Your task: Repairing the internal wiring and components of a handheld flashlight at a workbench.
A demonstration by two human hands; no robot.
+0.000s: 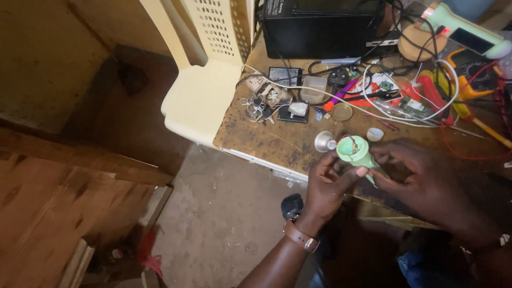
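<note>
My left hand (326,188) and my right hand (421,178) together hold a small pale green plastic body (356,152), flared at its open end, with thin wires showing inside it. It is held just above the front edge of a worn brown table (266,136). A small silver cone-shaped reflector (323,142) sits right beside the green body's open end, on the left. My left wrist wears a brown strap (301,236).
The table carries tangled white and black cables (405,85), small circuit boards, a key bunch (256,104), a clear plastic box (312,88), a round metal lid (342,111), a white cap (375,134) and a black box (320,26). A cream plastic chair (200,90) stands left.
</note>
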